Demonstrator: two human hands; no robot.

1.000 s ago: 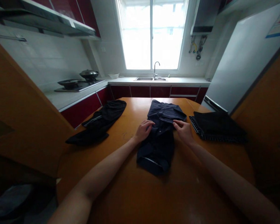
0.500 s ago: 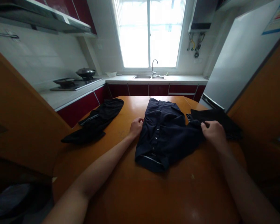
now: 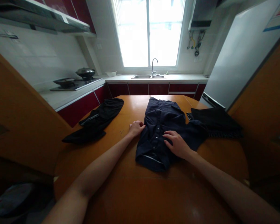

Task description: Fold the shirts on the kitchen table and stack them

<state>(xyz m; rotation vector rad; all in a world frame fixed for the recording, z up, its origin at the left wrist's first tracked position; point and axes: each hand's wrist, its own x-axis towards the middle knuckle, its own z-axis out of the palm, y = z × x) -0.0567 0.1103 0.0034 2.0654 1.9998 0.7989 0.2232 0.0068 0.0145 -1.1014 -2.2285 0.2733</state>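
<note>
A dark navy button-up shirt (image 3: 151,130) lies front up on the wooden table, its collar toward me and one sleeve stretched out to the right. At the shirt's left edge, my left hand (image 3: 137,128) has its fingers curled, with thumb and fingertips closed on the cloth. My right hand (image 3: 176,144) is above the shirt's front, just right of the button row. Its fingers are spread and it holds nothing; whether the fingertips touch the fabric I cannot tell.
A crumpled black garment (image 3: 95,123) lies on the left of the table (image 3: 130,193). Folded dark clothes (image 3: 217,121) are stacked at the right, next to the sleeve. Beyond stand a stove with pans (image 3: 86,73), a sink (image 3: 142,76) and a fridge (image 3: 235,56).
My right hand has let go of the sleeve end at the right and moved left over the shirt's front. My left hand stays at the left edge, slightly shifted.
</note>
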